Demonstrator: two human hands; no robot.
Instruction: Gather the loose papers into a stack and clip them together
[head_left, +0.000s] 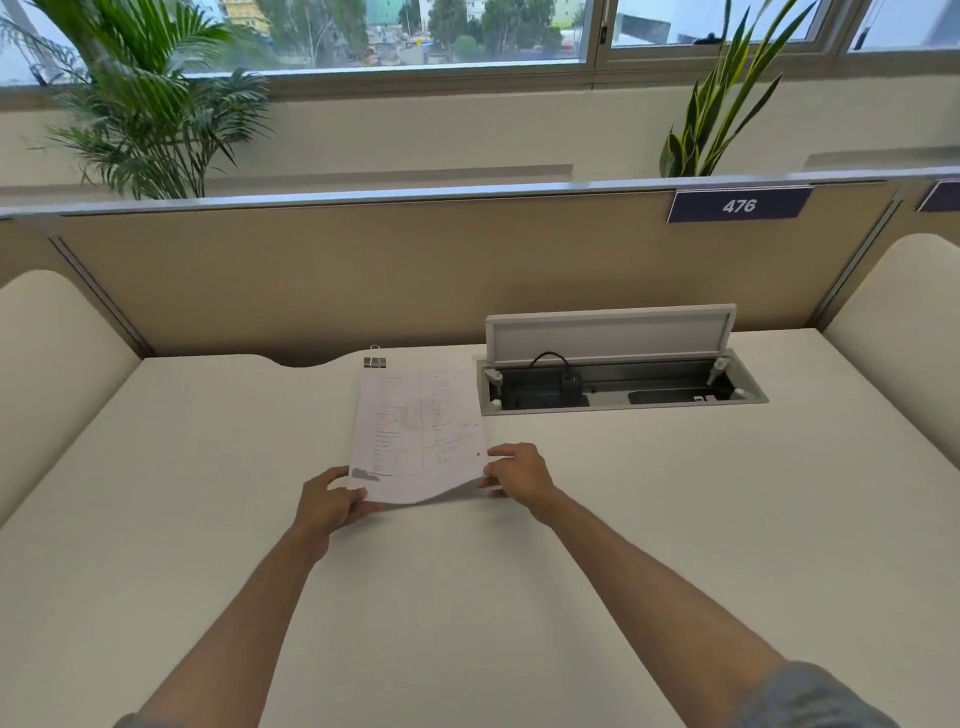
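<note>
The left hand (328, 503) gripped the near left corner of the papers (417, 431), thumb on top and fingers curled underneath. The right hand (521, 472) pinched the near right corner the same way, fingers closed on the edge. Between the two hands the near edge of the papers bowed upward off the desk (675, 519), leaving a shadow beneath it, while the far end of the stack lay flat, pointing away from the hands.

At that far end, beyond the left hand, a binder clip (374, 360) sat at the top left corner of the papers with one wire handle standing up; whether it actually clamped the sheets could not be made out.

Past the right hand and just beside the far right edge of the papers, a cable box (618, 387) was sunk into the desk, its lid (610, 332) raised and a black plug inside. Farther out stood a tan partition (363, 270) carrying a sign (738, 206) numbered 476, with plants (150, 104) and windows behind it.
</note>
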